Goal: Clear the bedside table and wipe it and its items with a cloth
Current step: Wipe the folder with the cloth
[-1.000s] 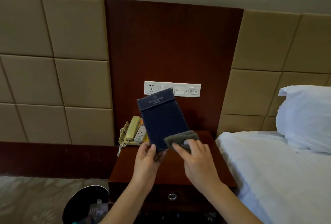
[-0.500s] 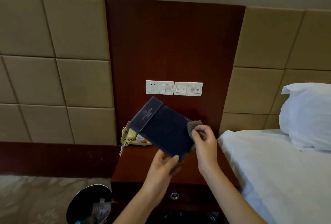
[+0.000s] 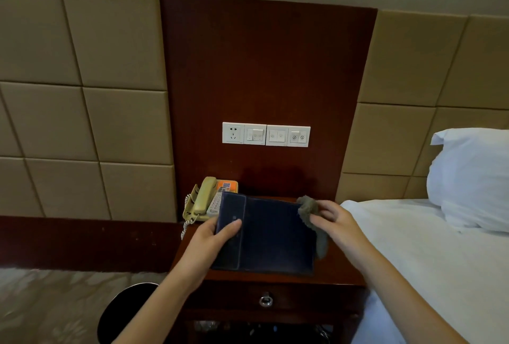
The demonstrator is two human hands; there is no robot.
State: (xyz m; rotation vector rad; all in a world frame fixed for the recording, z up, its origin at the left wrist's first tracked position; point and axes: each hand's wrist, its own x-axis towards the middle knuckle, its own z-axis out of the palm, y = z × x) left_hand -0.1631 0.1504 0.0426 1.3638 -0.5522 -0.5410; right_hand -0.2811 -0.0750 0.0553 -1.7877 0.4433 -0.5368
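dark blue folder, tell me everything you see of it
The dark blue folder is a flat, leather-look rectangle with a flap band at its left end bearing a faint emblem. It lies about level, low over the bedside table; contact is unclear. The left hand grips the flap end, thumb on top. The grey cloth, held by the right hand, drapes over its right edge.

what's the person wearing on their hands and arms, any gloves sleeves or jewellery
Nothing worn shows. The left hand and right hand are ungloved, and both forearms are bare down to the bottom edge of the picture, with no sleeve cuff in view. There is no watch or bracelet at either wrist, and no ring on the fingers that show.
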